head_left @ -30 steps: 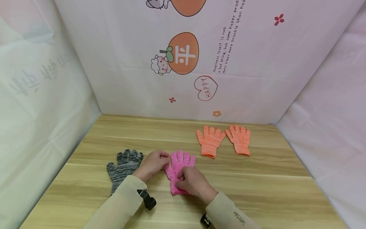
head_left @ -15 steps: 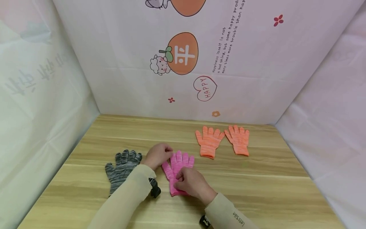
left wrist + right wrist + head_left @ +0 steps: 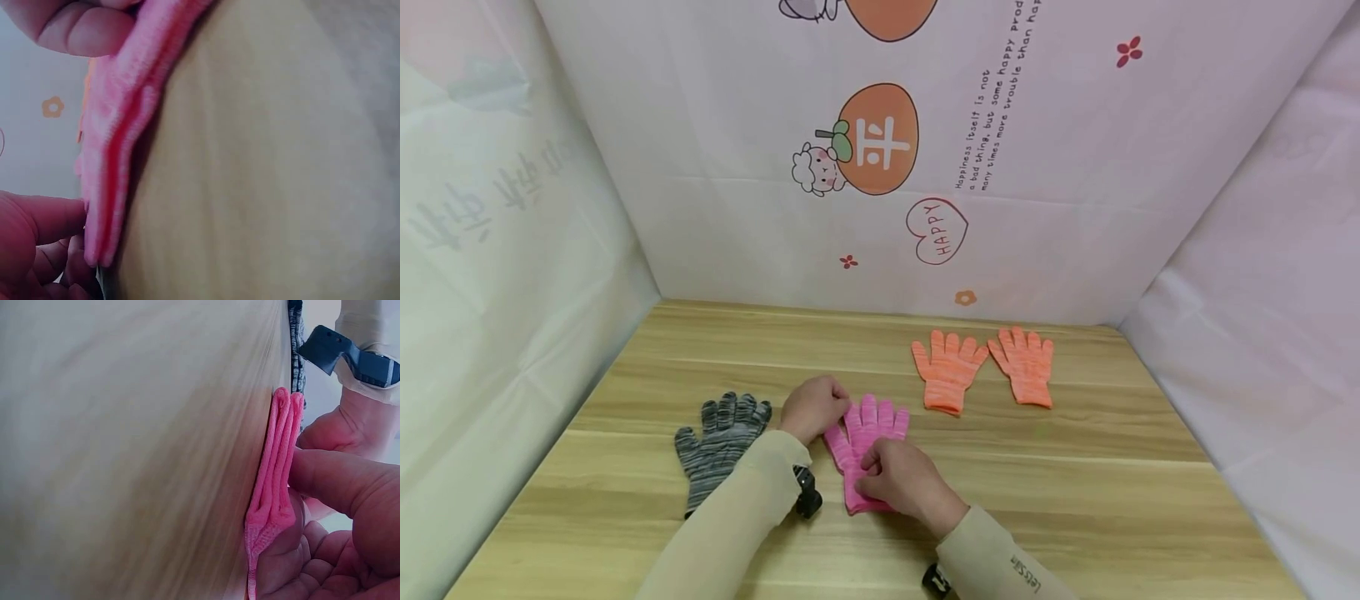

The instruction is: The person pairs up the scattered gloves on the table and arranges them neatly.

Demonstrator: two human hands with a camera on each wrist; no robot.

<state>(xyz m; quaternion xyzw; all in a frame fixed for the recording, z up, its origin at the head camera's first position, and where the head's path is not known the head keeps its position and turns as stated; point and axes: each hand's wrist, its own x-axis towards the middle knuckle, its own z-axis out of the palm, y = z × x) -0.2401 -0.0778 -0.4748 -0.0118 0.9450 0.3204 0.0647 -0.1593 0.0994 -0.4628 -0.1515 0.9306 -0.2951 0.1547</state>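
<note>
A pink knitted glove lies flat on the wooden table, fingers pointing away. In the right wrist view its cuff edge shows several layers. My left hand pinches the glove near its thumb and first finger tips. Seen in the left wrist view, the left thumb lies against the end of the pink fabric, with curled fingers beneath. My right hand is over the palm and cuff, thumb and curled index finger on the fabric. The right thumb touches the cuff; part of the glove is hidden under this hand.
A grey-black striped glove lies left, partly behind the left sleeve. Two orange gloves, one left and one right, lie at the back right. White printed cloth walls border the wooden table.
My left hand has moved up and slightly right, onto the pink glove's fingertips, and the glove's thumb has spread left. The right hand has stayed in place.
</note>
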